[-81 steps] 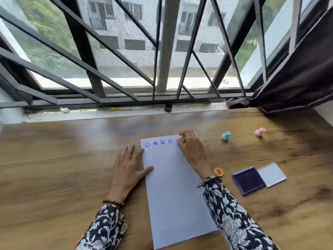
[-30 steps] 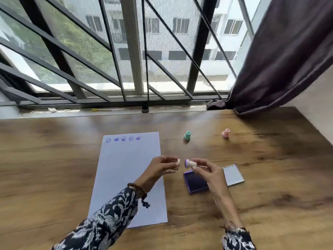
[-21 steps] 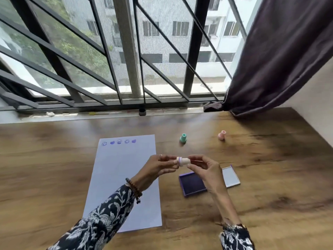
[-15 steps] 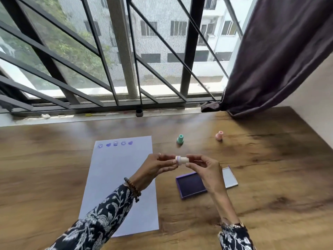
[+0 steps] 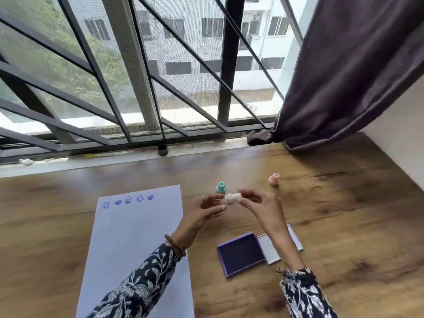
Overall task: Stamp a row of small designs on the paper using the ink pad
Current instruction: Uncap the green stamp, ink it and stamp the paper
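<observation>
Right hand point(image 5: 261, 210) pinches a small white stamp point(image 5: 233, 198) above the table point(image 5: 344, 226); left hand point(image 5: 206, 210) beside it, fingers loosely open. Paper point(image 5: 135, 237) shows five stamped designs.

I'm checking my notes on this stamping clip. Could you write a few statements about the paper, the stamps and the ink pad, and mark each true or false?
1. Five purple prints sit in a row along the top of the paper. True.
2. The ink pad is shut. False: it lies open, its lid beside it.
3. The right hand holds a small white stamp above the table. True.
4. The green stamp stands on the paper. False: it stands on the table, right of the paper.
5. The left hand presses on the paper. False: it is raised, near the white stamp.
</observation>
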Action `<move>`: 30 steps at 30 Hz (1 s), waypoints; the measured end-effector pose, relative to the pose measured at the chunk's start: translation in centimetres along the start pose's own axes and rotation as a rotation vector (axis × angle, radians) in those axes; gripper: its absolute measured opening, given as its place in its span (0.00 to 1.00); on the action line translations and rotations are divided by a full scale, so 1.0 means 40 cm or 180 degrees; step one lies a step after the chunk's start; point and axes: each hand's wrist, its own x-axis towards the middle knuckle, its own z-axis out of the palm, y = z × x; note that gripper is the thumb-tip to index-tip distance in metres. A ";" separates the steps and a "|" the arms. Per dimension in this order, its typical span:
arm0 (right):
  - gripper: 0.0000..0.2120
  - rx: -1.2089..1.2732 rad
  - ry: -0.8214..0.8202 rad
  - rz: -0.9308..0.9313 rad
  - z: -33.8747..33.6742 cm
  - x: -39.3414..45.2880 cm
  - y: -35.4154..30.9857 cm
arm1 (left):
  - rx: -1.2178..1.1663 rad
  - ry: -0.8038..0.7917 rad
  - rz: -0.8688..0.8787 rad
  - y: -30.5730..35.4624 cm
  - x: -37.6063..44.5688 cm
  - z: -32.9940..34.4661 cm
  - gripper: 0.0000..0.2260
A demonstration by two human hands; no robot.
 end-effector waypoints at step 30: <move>0.10 0.0717 -0.0300 -0.0251 0.012 -0.177 -0.096 | 0.1240 0.0433 0.1115 0.073 -0.190 0.046 0.18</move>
